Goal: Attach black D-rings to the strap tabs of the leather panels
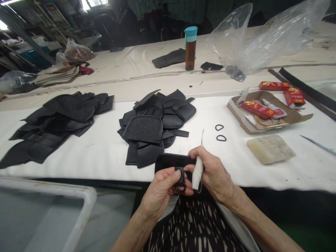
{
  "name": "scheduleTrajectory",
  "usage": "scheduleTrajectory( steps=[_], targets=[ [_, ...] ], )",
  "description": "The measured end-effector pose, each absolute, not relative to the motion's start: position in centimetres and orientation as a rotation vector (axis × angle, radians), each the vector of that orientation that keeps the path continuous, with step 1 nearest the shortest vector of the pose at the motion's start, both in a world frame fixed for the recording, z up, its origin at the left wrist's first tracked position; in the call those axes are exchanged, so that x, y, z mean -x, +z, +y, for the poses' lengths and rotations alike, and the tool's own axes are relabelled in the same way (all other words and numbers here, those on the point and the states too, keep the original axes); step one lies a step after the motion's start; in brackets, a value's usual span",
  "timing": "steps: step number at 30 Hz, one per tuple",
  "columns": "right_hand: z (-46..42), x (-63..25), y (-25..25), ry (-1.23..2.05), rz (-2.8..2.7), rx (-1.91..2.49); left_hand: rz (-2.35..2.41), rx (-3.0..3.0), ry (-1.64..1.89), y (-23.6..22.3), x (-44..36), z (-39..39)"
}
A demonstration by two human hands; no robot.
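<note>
My left hand is closed on a black leather piece, its thumb pressing a short strap that is folded through a black D-ring. In my right hand is an awl with a white wrapped handle, its thin metal tip pointing away from me. The right fingertips also reach the leather piece beside the strap. Two loose D-rings lie on the white table just beyond my right hand. Past the left hand is a heap of similar black leather pieces.
Another black leather heap lies at the left. On the right are a cardboard tray with red boxes and a glue bottle, a wax-like block and a pointed blade. A drink bottle stands behind; a white bin is lower left.
</note>
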State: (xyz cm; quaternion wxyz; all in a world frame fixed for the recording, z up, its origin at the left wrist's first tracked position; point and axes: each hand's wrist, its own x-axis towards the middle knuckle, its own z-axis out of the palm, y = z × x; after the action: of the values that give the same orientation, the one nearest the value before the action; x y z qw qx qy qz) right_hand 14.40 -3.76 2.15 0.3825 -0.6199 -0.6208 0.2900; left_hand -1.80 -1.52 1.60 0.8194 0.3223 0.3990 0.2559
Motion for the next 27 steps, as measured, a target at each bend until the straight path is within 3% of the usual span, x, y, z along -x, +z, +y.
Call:
scheduleTrajectory(
  steps=[14, 27],
  targets=[
    [-4.3, -15.2, 2.4, 0.903, -1.268, 1.448, 0.952, -0.605, 0.576, 2.0, 1.7, -1.6],
    [-10.0, -19.9, 3.1, 0.816, -0.907, 1.359, 0.963, -0.530, 0.645, 2.4, 1.3, -2.0]
  ],
)
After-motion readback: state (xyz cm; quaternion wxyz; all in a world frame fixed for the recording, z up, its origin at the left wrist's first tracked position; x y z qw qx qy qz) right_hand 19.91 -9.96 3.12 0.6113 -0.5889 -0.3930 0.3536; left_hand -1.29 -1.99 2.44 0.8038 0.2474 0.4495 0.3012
